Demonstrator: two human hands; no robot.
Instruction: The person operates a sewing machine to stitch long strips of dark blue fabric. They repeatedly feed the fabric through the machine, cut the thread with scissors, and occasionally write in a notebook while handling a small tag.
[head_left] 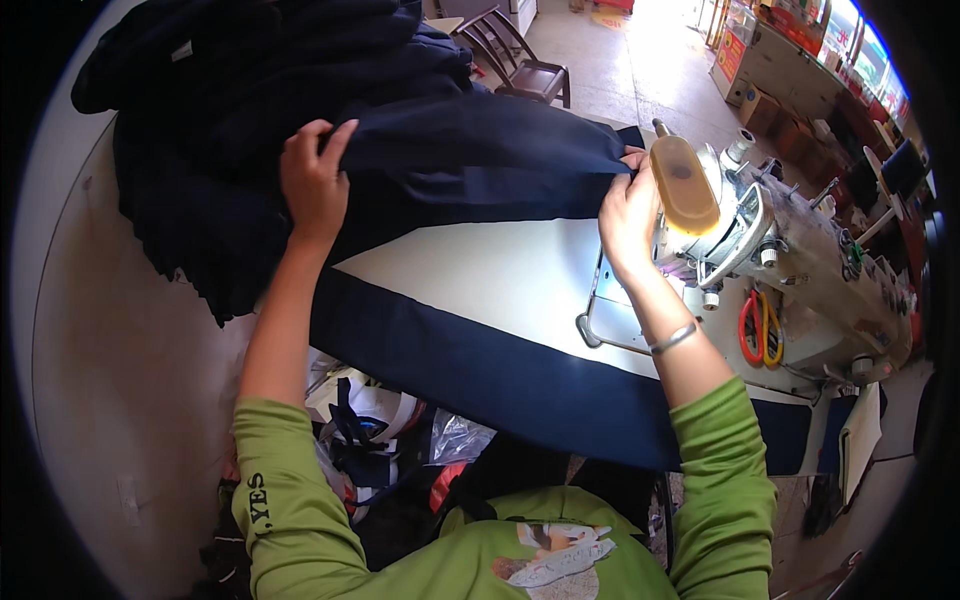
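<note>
A long piece of dark navy cloth [490, 140] is stretched between my two hands over the white sewing table. My left hand [318, 180] pinches its left end between thumb and fingers. At its right end, beside the sewing machine [740, 225], my right hand [630, 215] grips the cloth edge; some of those fingertips are hidden. The machine's head partly hides the needle area. Another navy strip [490, 370] of cloth runs along the near table edge, below my right forearm.
A large heap of dark garments [250, 70] lies at the far left. Scissors with red and yellow handles [762, 328] rest by the machine. Bags and scraps [385, 430] sit below the table's near edge. A brown chair [530, 75] stands on the floor beyond.
</note>
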